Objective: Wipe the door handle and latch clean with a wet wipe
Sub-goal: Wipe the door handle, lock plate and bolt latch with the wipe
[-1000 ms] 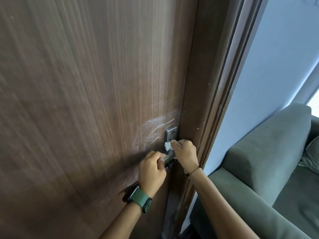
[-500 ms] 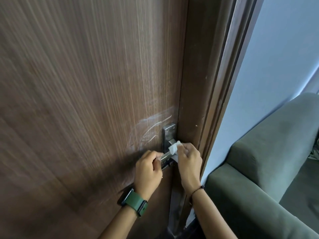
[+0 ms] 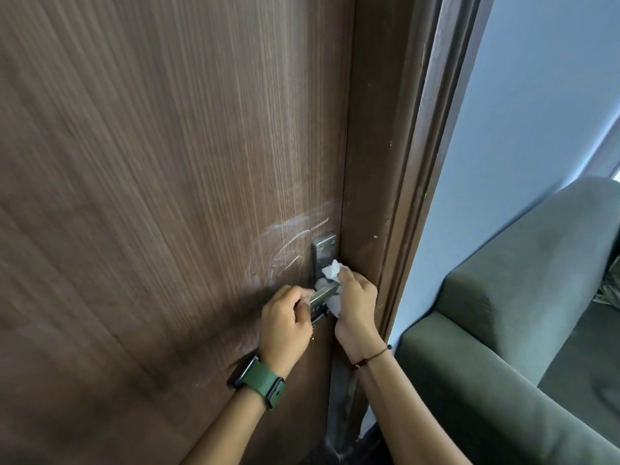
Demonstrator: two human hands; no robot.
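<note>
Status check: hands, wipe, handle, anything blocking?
Left hand gripping handle. Right hand pressing wipe on the metal plate. Nothing blocking; sofa off right.

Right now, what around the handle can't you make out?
- Head view: lever grip of the door handle, covered by the left hand.
- Backplate lower half, behind the right hand and wet wipe.
- Latch on the door edge: not visible.
- Remaining grime: too blurred.

Wet wipe (image 3: 330, 270) against handle plate (image 3: 322, 255)
</note>
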